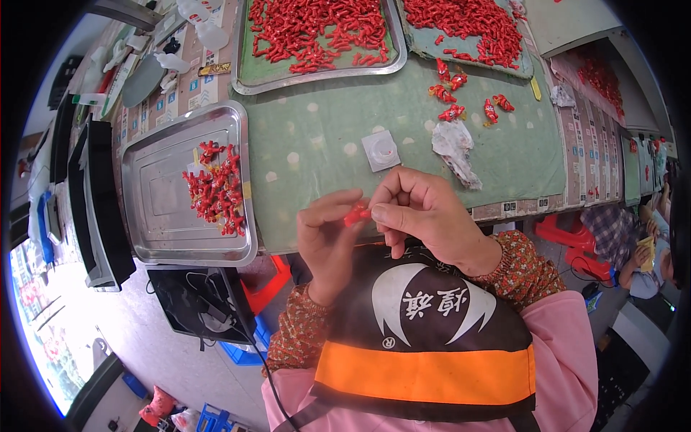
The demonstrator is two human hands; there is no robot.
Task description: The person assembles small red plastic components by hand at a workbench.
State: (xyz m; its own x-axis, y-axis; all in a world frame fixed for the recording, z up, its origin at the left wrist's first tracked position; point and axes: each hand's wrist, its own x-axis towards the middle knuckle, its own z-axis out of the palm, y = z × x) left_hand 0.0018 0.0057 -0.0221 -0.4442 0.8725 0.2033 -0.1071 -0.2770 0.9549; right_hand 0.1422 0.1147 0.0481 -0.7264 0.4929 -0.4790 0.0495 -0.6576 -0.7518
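My left hand pinches a small red figurine between thumb and fingers, above the near edge of the green mat. Close against it, my right hand has thumb and forefinger pressed together, the other fingers curled. Whatever lies in that pinch is too small or hidden to make out. Just beyond my hands sits a square whitish dish with a round hollow. A crumpled, stained white tissue is to its right. Several loose red figurines lie farther back on the mat.
At the left, a metal tray holds a pile of red figurines. Two more trays full of red pieces stand at the back, a metal one and a green-lined one. White bottles stand far left. Another person sits at right.
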